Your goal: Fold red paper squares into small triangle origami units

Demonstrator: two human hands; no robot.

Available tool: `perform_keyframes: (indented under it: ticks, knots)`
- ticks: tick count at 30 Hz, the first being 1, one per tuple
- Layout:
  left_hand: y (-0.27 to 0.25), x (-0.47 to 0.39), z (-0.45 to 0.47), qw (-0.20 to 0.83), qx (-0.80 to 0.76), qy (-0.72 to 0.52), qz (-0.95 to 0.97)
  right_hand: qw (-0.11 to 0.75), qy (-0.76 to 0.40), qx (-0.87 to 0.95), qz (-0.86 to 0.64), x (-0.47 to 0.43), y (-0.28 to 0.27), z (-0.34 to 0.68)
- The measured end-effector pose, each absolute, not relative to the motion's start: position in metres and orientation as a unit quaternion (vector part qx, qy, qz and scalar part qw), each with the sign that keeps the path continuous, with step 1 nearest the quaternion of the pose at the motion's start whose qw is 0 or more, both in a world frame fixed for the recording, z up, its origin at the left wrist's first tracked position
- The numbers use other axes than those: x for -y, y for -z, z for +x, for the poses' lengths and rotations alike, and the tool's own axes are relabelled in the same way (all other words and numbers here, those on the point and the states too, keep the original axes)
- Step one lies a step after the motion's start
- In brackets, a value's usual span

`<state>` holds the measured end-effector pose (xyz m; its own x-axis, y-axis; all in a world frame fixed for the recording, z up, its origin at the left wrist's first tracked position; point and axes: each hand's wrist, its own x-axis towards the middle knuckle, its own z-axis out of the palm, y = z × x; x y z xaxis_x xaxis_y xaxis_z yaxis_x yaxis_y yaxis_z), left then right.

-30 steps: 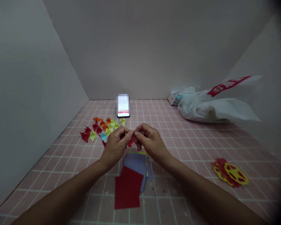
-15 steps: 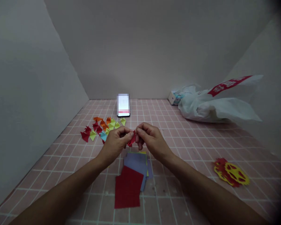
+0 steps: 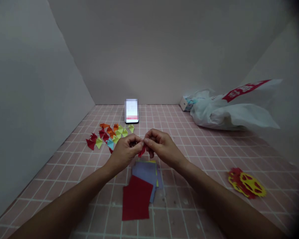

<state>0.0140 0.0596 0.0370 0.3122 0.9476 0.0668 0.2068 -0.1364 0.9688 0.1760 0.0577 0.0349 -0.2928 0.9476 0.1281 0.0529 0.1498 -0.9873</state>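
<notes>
Head view: my left hand (image 3: 124,151) pinches a small piece of red folded paper (image 3: 142,152) between thumb and fingers, and my right hand (image 3: 163,147) meets it there, thumb and fingertips drawn together on the paper's upper edge. The paper is held between my two hands, above the pink table (image 3: 189,209) with its white grid lines; my fingers hide much of its shape.

Just below my hands, on the near side, blue-purple sheets (image 3: 142,170) lie with some yellow showing at their edge, and red sheets (image 3: 137,200) overlap them. Beyond my left hand and to its left spread little folded figures (image 3: 91,143) in red, orange, yellow and light blue. Farther past my hands stands a lit phone (image 3: 131,111). Well off to my right hand's right are red and yellow cut-outs (image 3: 254,184); beyond that hand, a white plastic bag (image 3: 220,118) touches or overlaps a small box (image 3: 185,104).
</notes>
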Motion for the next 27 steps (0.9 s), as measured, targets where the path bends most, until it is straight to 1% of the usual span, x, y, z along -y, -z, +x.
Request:
perform_keyframes:
  ticks: [6, 13, 20, 22, 27]
  knots:
    - [-0.0347, -0.0607, 0.0139, 0.502, -0.432, -0.364, 0.655, 0.403, -0.429, 0.682, -0.435, -0.0585, -0.0349, 0.179]
    - [-0.0333, -0.0604, 0.0134, 0.502, -0.436, -0.366, 0.651, 0.409, -0.471, 0.663, -0.414, -0.0614, -0.0331, 0.1805]
    - [-0.0323, -0.0606, 0.0149, 0.49, -0.436, -0.367, 0.659, 0.393, -0.41, 0.701, -0.431, -0.0608, -0.032, 0.182]
    - [-0.0328, -0.0607, 0.0147, 0.487, -0.439, -0.375, 0.655, 0.407, -0.42, 0.69, -0.427, -0.0602, -0.0329, 0.1816]
    - [-0.0321, -0.0608, 0.0131, 0.488, -0.458, -0.408, 0.621, 0.414, -0.502, 0.64, -0.409, -0.0614, -0.0307, 0.1787]
